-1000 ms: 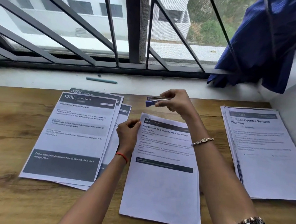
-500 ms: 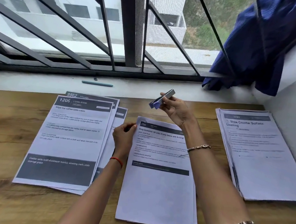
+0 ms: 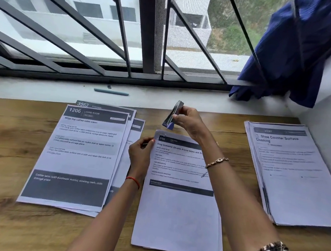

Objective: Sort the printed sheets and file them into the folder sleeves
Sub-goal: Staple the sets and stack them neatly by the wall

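Three piles of printed sheets lie on the wooden table (image 3: 6, 150). The left pile (image 3: 81, 153) is fanned, its top sheet headed "1206 Living Room". The middle pile (image 3: 178, 213) is headed "Drop Essential Oil onto Aroma Stone". The right pile (image 3: 295, 174) reads "Shoe Counter Surface Cleaning". My left hand (image 3: 140, 153) pinches the top left corner of the middle pile. My right hand (image 3: 189, 121) holds a small metal stapler with a blue end (image 3: 173, 115) tilted steeply above that corner. No folder is in view.
A teal pen (image 3: 111, 92) lies on the white window sill behind the table. Dark window bars rise above the sill. A blue cloth (image 3: 297, 53) hangs at the back right. A white wall borders the table on the right.
My right hand has tipped the stapler from nearly level to steeply upright, and brought it slightly closer to the middle pile's top corner. My left hand stays at that corner.
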Motion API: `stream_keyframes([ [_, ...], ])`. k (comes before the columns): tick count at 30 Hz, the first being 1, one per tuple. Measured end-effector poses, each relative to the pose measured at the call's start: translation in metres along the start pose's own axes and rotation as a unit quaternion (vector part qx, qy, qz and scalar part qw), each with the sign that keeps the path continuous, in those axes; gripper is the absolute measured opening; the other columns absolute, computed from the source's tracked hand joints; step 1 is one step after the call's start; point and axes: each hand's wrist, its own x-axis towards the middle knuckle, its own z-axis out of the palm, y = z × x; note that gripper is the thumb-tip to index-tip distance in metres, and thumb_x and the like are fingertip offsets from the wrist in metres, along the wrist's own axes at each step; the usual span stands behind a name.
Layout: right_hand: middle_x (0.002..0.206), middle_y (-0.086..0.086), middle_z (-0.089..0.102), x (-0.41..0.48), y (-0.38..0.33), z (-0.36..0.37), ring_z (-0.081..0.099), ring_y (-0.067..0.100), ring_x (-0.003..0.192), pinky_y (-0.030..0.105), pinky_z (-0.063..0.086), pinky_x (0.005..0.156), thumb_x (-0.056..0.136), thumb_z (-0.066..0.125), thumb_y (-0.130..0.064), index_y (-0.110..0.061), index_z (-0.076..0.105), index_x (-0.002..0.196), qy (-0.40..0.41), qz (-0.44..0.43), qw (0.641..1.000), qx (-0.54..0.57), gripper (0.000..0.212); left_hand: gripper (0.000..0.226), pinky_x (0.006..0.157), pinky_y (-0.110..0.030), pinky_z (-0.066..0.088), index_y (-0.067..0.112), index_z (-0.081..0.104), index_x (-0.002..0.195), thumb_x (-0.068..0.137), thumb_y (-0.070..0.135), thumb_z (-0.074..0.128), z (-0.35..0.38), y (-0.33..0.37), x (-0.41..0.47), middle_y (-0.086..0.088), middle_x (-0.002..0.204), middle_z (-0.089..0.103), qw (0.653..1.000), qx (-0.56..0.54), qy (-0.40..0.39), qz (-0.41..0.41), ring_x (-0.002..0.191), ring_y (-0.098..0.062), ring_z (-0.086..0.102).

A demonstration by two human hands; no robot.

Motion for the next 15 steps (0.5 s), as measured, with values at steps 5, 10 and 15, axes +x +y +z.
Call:
stream_keyframes([
  [5,0.077,0.003,0.055,0.0034,0.0038,-0.0004,0.054,0.012,0.073,0.026,0.047,0.079,0.087,0.053,0.009,-0.011,0.054,0.076,-0.01,-0.017,0.994,-0.109,0.022,0.008,0.071,-0.032,0.057,0.012,0.069,0.088,0.089,0.011,0.061,0.0011,-0.0021,0.001,-0.007,0.085,0.069,1.0,-0.021,0.005,-0.022,0.078,-0.018,0.066],
  [10,0.072,0.002,0.054,0.0042,0.0052,0.001,0.052,0.01,0.068,0.017,0.043,0.068,0.087,0.056,0.007,-0.009,0.055,0.076,-0.045,-0.004,0.989,-0.138,0.019,0.007,0.072,-0.033,0.057,0.011,0.069,0.089,0.089,0.01,0.062,0.0021,-0.0023,0.0015,-0.01,0.088,0.069,0.999,-0.031,0.009,-0.033,0.079,-0.019,0.065],
  [15,0.075,0.004,0.056,0.0034,0.0108,0.006,0.054,0.014,0.071,0.02,0.045,0.07,0.085,0.06,0.004,-0.002,0.058,0.091,-0.086,0.002,0.979,-0.183,0.008,0.014,0.069,-0.026,0.055,0.02,0.068,0.083,0.089,0.01,0.061,0.0019,-0.0007,-0.0003,-0.002,0.083,0.069,0.999,-0.03,0.01,-0.023,0.076,-0.014,0.064],
])
